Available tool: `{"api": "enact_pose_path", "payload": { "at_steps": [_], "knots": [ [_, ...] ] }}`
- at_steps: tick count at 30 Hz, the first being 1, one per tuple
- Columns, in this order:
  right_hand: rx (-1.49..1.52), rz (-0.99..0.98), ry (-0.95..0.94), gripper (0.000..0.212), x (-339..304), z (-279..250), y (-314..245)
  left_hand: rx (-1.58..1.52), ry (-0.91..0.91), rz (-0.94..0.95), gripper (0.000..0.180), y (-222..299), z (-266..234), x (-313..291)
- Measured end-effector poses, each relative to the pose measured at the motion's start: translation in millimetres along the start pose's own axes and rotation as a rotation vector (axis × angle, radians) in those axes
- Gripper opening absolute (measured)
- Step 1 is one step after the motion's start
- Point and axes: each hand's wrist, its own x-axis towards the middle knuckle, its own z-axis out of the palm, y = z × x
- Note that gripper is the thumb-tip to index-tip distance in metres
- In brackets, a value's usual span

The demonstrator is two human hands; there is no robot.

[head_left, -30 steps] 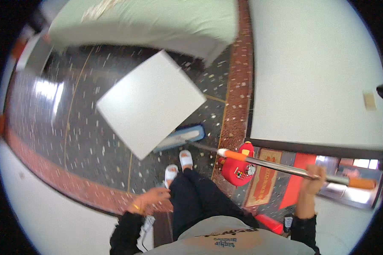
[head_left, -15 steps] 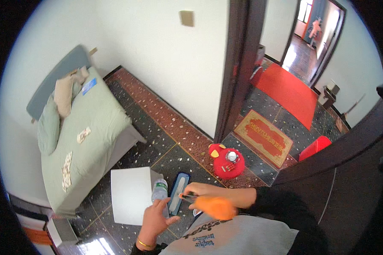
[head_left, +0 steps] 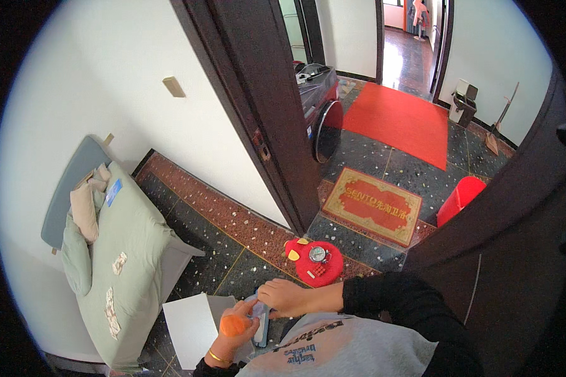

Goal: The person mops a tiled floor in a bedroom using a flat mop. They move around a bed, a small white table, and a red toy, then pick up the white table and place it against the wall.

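My left hand (head_left: 238,336) is closed, with a gold bangle at its wrist. A smooth orange rounded thing (head_left: 234,325) shows at this hand; its lower part is hidden, so its kind is unclear. Bent over close beside it, my right hand (head_left: 284,298) has its fingers curled and meeting the left fingertips. Between the hands is a pale, see-through thing (head_left: 256,309), mostly covered, perhaps a plastic bottle. Under the hands lies a long blue tray (head_left: 262,330), partly hidden. A white box (head_left: 194,330) stands left of them.
A red plush stool (head_left: 321,276) bears a small round clock (head_left: 318,254). Left is a bed (head_left: 135,270) with green covers. Beyond the doorway lie a patterned doormat (head_left: 372,205) and a red mat (head_left: 399,122), with a washing machine (head_left: 327,119) and a red bucket (head_left: 461,200).
The orange thing has passed from my right hand to my left. My hands have come together. The clear bottle no longer shows beside the box. My view has turned to the right.
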Motion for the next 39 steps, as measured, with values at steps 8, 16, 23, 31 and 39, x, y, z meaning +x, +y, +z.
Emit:
{"api": "enact_pose_path", "payload": {
  "at_steps": [8,16,23,31,39],
  "knots": [
    [-0.028,0.213,-0.197,0.054,-1.6,2.6,83.6,-0.149,-0.205,0.001,0.052,-1.8,13.5,59.4],
    [-0.017,0.701,0.058,0.052,-75.9,-110.4,186.8,-0.356,0.114,-0.204,0.058,-40.2,35.3,108.2],
    [0.011,1.034,0.637,0.063,-88.4,-282.8,372.5,-0.264,1.017,-0.375,0.045,-54.8,38.3,148.4],
    [-0.204,0.611,0.835,0.056,75.5,-449.2,585.3,0.029,1.569,-0.819,0.032,-14.8,71.7,176.1],
    [-0.345,0.723,0.733,0.060,206.8,-457.1,672.8,0.775,0.990,-1.228,0.048,37.6,111.4,131.0]
  ]
}}
